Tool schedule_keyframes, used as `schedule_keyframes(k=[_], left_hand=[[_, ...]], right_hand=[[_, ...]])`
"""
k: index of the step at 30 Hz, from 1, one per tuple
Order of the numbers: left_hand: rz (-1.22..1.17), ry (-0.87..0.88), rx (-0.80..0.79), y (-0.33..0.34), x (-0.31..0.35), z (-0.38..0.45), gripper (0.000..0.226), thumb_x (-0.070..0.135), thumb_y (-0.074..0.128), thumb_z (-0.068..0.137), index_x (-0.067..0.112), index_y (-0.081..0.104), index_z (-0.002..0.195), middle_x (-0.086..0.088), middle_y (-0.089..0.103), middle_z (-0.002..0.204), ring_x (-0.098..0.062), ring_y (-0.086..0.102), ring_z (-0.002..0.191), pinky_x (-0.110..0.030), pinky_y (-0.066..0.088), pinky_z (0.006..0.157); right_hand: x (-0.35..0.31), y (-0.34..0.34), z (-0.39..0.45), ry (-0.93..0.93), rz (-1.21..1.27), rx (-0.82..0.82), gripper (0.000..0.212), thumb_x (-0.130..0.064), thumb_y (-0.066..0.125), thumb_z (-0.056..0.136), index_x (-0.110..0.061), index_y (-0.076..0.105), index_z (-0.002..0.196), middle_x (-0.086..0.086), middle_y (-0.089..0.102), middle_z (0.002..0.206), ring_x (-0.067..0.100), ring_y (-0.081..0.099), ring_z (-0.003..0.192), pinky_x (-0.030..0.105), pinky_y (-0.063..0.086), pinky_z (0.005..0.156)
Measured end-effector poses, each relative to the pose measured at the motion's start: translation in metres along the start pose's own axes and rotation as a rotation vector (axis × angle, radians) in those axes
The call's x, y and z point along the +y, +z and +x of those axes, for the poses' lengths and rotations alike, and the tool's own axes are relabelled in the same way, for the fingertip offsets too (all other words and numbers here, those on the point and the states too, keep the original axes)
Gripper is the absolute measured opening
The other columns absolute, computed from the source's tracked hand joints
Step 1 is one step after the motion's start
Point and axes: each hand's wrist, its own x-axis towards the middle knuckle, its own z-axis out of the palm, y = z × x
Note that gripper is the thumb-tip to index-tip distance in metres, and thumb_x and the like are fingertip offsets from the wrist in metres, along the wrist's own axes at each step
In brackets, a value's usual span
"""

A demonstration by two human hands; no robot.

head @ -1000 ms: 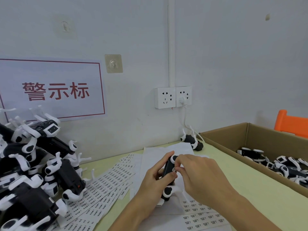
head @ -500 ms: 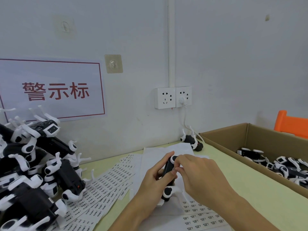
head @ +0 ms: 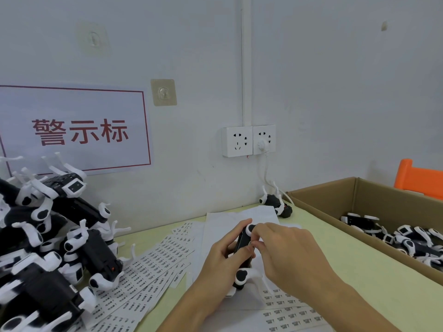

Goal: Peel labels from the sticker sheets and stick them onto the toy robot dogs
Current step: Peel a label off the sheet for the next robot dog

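My left hand [head: 221, 261] grips a black and white toy robot dog [head: 242, 274] over the white sheets at the table's middle. My right hand [head: 286, 252] reaches in from the right, and its curled fingertips press against the dog's black body; whether a label lies under them is hidden. Sticker sheets [head: 143, 276] printed with small labels fan out to the left, and another sheet [head: 291, 315] lies below my hands. A pile of toy dogs [head: 48, 240] fills the left side.
A cardboard box [head: 335, 212] at the right holds several more dogs [head: 407, 240]. One dog [head: 275, 203] lies by the wall under the power sockets [head: 248, 140] and a white cable. An orange object [head: 419, 178] stands behind the box.
None of note: both hands stay on the dog, with the right fingertips shifting only slightly on its body.
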Motion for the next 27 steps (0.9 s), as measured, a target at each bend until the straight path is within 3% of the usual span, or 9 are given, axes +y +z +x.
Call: schedule_keyframes(k=[4,6,10,16,19,23,27], left_hand=[[-0.003,0.015,-0.005,0.0014,0.0010,0.0001,0.049,0.032,0.060,0.084,0.057,0.060,0.126,-0.007,0.071,0.110,-0.023,0.066,0.106,-0.022,0.051,0.088],[0.002,0.017,-0.005,0.0018,0.0011,0.0005,0.049,0.031,0.059,0.085,0.057,0.060,0.126,-0.009,0.070,0.111,-0.025,0.065,0.107,-0.025,0.052,0.092],[0.007,0.024,-0.015,0.0018,0.0008,0.0008,0.048,0.033,0.060,0.085,0.058,0.059,0.126,-0.013,0.069,0.106,-0.016,0.064,0.091,-0.031,0.051,0.096],[0.006,0.033,-0.024,0.0016,-0.0007,0.0013,0.048,0.033,0.060,0.085,0.058,0.059,0.126,-0.014,0.068,0.105,-0.013,0.063,0.092,-0.028,0.051,0.093],[0.012,0.036,-0.031,0.0014,-0.0002,0.0013,0.048,0.032,0.059,0.086,0.058,0.059,0.126,-0.007,0.067,0.097,-0.013,0.063,0.092,-0.027,0.051,0.090],[0.023,0.040,-0.026,0.0017,0.0014,0.0003,0.048,0.032,0.059,0.086,0.059,0.059,0.125,-0.015,0.066,0.106,-0.014,0.063,0.094,-0.032,0.051,0.095],[0.033,0.044,-0.028,0.0015,0.0018,0.0003,0.047,0.032,0.059,0.086,0.060,0.059,0.124,-0.012,0.066,0.101,-0.014,0.063,0.093,-0.033,0.052,0.096]], right_hand=[[-0.0010,-0.0028,-0.0006,0.013,-0.002,0.000,0.023,-0.038,0.031,0.103,-0.033,0.053,0.107,-0.009,0.064,0.101,0.014,0.059,0.080,0.029,0.035,0.063],[-0.0014,-0.0034,-0.0006,0.027,-0.001,0.001,0.025,-0.039,0.031,0.102,-0.033,0.055,0.106,-0.010,0.064,0.099,0.014,0.060,0.081,0.029,0.040,0.067],[-0.0026,-0.0041,0.0005,0.066,0.001,0.024,0.028,-0.041,0.034,0.100,-0.031,0.060,0.104,-0.010,0.067,0.093,0.013,0.061,0.082,0.029,0.047,0.070],[-0.0046,-0.0048,0.0007,0.123,0.015,0.068,0.028,-0.042,0.041,0.097,-0.031,0.066,0.101,-0.010,0.069,0.090,0.013,0.062,0.082,0.030,0.049,0.071],[-0.0046,-0.0036,0.0017,0.139,0.062,0.077,0.028,-0.040,0.044,0.098,-0.029,0.069,0.100,-0.008,0.069,0.090,0.013,0.061,0.084,0.030,0.050,0.074],[-0.0046,-0.0021,0.0024,0.144,0.123,0.083,0.027,-0.035,0.048,0.099,-0.024,0.072,0.097,-0.006,0.067,0.086,0.013,0.061,0.082,0.031,0.050,0.076],[-0.0045,-0.0012,0.0032,0.163,0.153,0.089,0.027,-0.034,0.049,0.099,-0.023,0.073,0.095,-0.006,0.066,0.086,0.013,0.061,0.081,0.031,0.051,0.075]])
